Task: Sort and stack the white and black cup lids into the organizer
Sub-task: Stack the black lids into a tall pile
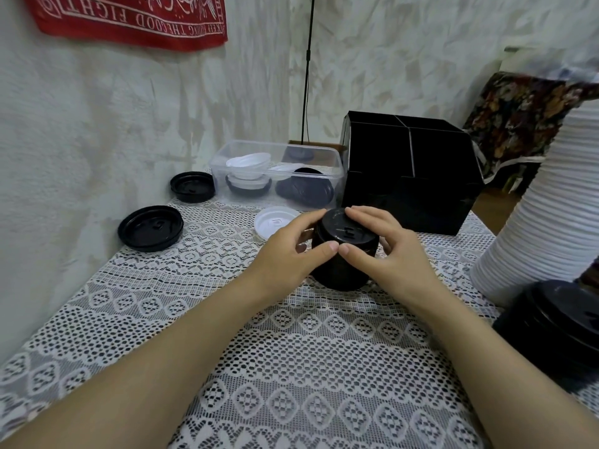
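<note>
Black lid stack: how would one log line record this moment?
left hand: grips black lid stack | right hand: grips it too | stack: on table | organizer: behind

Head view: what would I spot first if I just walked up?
The left hand and right hand grip a black lid stack in the middle. Behind it stands the black organizer, and a tall white lid stack rises at the right edge. A red cloth hangs top left.

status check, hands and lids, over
Left hand and right hand both grip black lid stack on table. Organizer just behind, nothing between. Loose white lid by left hand.
</note>
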`<state>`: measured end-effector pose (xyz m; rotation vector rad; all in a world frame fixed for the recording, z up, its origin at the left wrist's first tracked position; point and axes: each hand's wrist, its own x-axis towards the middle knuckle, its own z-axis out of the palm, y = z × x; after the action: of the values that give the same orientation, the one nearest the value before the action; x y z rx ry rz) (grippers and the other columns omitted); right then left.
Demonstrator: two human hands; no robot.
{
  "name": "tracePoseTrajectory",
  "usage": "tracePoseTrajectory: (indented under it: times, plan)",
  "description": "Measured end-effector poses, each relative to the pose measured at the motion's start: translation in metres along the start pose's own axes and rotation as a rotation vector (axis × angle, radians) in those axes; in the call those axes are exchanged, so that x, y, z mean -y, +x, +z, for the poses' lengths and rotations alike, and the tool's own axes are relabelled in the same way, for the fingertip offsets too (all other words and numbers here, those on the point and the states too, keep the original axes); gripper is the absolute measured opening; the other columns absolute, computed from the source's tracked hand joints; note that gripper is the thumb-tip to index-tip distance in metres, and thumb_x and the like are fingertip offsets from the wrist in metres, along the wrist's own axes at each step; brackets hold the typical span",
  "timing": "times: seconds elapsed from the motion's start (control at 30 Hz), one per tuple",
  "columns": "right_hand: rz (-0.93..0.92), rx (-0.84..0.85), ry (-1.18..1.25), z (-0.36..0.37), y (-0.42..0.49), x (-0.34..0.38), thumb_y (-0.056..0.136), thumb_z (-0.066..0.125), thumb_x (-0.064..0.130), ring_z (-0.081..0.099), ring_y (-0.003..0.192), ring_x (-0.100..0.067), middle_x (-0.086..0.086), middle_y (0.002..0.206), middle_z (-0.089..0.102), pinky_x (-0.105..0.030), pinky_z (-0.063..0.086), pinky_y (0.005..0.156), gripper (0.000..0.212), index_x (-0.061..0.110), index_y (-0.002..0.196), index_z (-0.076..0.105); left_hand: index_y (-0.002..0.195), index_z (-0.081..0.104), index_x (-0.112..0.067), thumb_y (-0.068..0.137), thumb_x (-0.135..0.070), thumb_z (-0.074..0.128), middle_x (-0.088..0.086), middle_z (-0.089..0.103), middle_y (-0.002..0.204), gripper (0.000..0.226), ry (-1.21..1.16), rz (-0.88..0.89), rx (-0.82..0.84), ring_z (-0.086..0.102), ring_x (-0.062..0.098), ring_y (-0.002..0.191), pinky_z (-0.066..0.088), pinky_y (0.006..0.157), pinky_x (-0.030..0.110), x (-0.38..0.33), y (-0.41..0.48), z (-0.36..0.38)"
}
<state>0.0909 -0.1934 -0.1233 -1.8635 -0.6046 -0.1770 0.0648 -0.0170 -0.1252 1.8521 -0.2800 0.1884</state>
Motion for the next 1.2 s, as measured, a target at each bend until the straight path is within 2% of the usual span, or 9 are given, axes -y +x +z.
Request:
tracePoseTrajectory:
  times: [0.1, 0.2, 0.33, 0.4, 0.53, 0.67, 0.87, 1.0, 1.2]
  plan:
    - [0.008, -0.003, 0.006, 0.000, -0.001, -0.001, 0.069, 0.071, 0.045, 0.047, 0.122, 0.008, 0.018, 0.132, 0.050, -0.019, 0.040, 0.104, 0.059, 0.030, 0.124, 0.059, 0.137, 0.049, -0.029, 0.083, -0.039, 0.060, -0.014, 0.058, 0.130, 0.057, 0.061, 0.015, 0.036, 0.050, 0.003, 0.124, 0.040, 0.108, 0.037, -0.003, -0.004, -0.001]
    - [-0.005, -0.010, 0.044, 0.002, -0.003, -0.004, 0.079, 0.074, 0.021, 0.046, 0.119, 0.012, 0.015, 0.134, 0.049, -0.009, 0.040, 0.094, 0.046, 0.028, 0.123, 0.060, 0.138, 0.049, -0.027, 0.091, -0.032, 0.059, -0.014, 0.054, 0.135, 0.048, 0.214, 0.053, 0.023, 0.046, -0.001, 0.125, 0.037, 0.110, 0.033, -0.007, -0.008, -0.007]
    - [0.007, -0.003, 0.046, 0.002, -0.003, -0.008, 0.082, 0.073, 0.019, 0.045, 0.122, 0.010, 0.017, 0.136, 0.047, -0.007, 0.041, 0.092, 0.045, 0.032, 0.122, 0.059, 0.137, 0.047, -0.019, 0.090, -0.032, 0.056, 0.003, 0.052, 0.134, 0.049, 1.037, 0.027, -0.402, 0.042, 0.022, 0.125, 0.027, 0.108, 0.038, -0.006, -0.003, -0.042]
    - [0.010, -0.002, 0.053, 0.002, -0.003, -0.009, 0.082, 0.073, 0.020, 0.044, 0.123, 0.009, 0.018, 0.136, 0.047, -0.008, 0.042, 0.093, 0.045, 0.033, 0.123, 0.059, 0.136, 0.045, -0.014, 0.085, -0.025, 0.059, 0.012, 0.049, 0.132, 0.054, 1.215, -0.153, -0.530, 0.039, 0.030, 0.126, 0.025, 0.108, 0.045, 0.001, 0.001, -0.065]
    - [0.012, -0.006, 0.056, 0.001, -0.002, -0.008, 0.083, 0.072, 0.021, 0.044, 0.123, 0.009, 0.019, 0.136, 0.046, -0.010, 0.042, 0.096, 0.045, 0.033, 0.124, 0.058, 0.134, 0.040, -0.011, 0.083, -0.018, 0.060, 0.019, 0.041, 0.134, 0.056, 1.218, -0.518, -0.524, 0.033, 0.037, 0.127, 0.025, 0.106, 0.049, 0.014, -0.004, -0.093]
    - [0.013, -0.003, 0.053, 0.001, -0.003, -0.008, 0.083, 0.072, 0.021, 0.044, 0.122, 0.011, 0.020, 0.135, 0.046, -0.009, 0.042, 0.095, 0.045, 0.034, 0.124, 0.058, 0.138, 0.035, -0.008, 0.088, -0.013, 0.052, 0.020, 0.042, 0.137, 0.053, 1.190, -0.655, -0.467, 0.034, 0.039, 0.129, 0.029, 0.103, 0.049, 0.022, -0.003, -0.101]
    - [0.009, 0.002, 0.051, 0.001, -0.003, -0.008, 0.084, 0.071, 0.022, 0.043, 0.121, 0.012, 0.021, 0.135, 0.045, -0.006, 0.041, 0.092, 0.044, 0.035, 0.123, 0.057, 0.132, 0.043, -0.007, 0.087, -0.007, 0.053, 0.021, 0.053, 0.125, 0.046, 1.183, -0.549, -0.563, 0.047, 0.041, 0.117, 0.037, 0.098, 0.048, 0.021, -0.003, -0.103]
    - [0.008, 0.002, 0.050, 0.001, -0.002, -0.008, 0.084, 0.071, 0.023, 0.044, 0.122, 0.010, 0.021, 0.135, 0.045, -0.007, 0.042, 0.092, 0.045, 0.034, 0.124, 0.057, 0.131, 0.046, -0.009, 0.084, 0.001, 0.050, 0.020, 0.054, 0.120, 0.049, 1.057, -0.255, -0.745, 0.050, 0.042, 0.110, 0.043, 0.089, 0.050, 0.015, 0.000, -0.096]
    - [0.005, -0.003, 0.035, 0.002, -0.001, -0.009, 0.084, 0.071, 0.024, 0.043, 0.121, 0.011, 0.019, 0.136, 0.045, -0.008, 0.042, 0.092, 0.044, 0.034, 0.124, 0.057, 0.131, 0.051, -0.012, 0.089, -0.002, 0.058, 0.008, 0.057, 0.116, 0.043, 0.728, 0.200, -0.506, 0.053, 0.021, 0.102, 0.043, 0.087, 0.032, 0.004, 0.000, -0.063]
